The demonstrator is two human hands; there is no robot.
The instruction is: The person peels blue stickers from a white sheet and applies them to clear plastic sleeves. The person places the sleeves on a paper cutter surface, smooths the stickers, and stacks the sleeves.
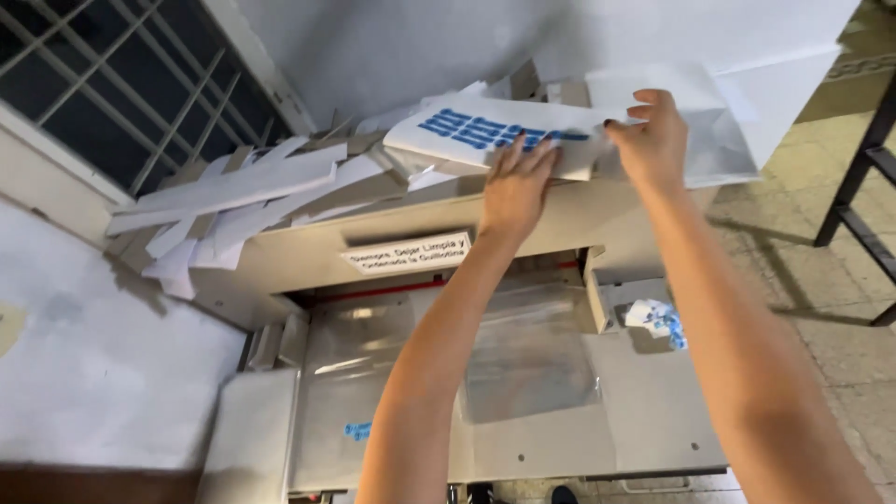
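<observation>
Seen from above, two bare arms reach over a beige metal paper-cutting machine (523, 439). The left hand (515, 187) lies flat, fingers spread, pressing on a stack of white sheets printed with blue blocks (485, 131) that rests on the machine's top ledge. The right hand (653, 140) curls its fingers around the stack's right edge, holding it. Loose white paper strips (233, 196) lie heaped on the ledge to the left. Small blue-and-white paper scraps (658, 317) sit on the machine's bed.

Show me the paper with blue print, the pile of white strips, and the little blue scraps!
Blue-printed sheet stack (485, 131): head view, on its printed top.
White paper strips (243, 191): head view, mid-pile.
Blue-and-white scraps (658, 319): head view, centre of the heap.
</observation>
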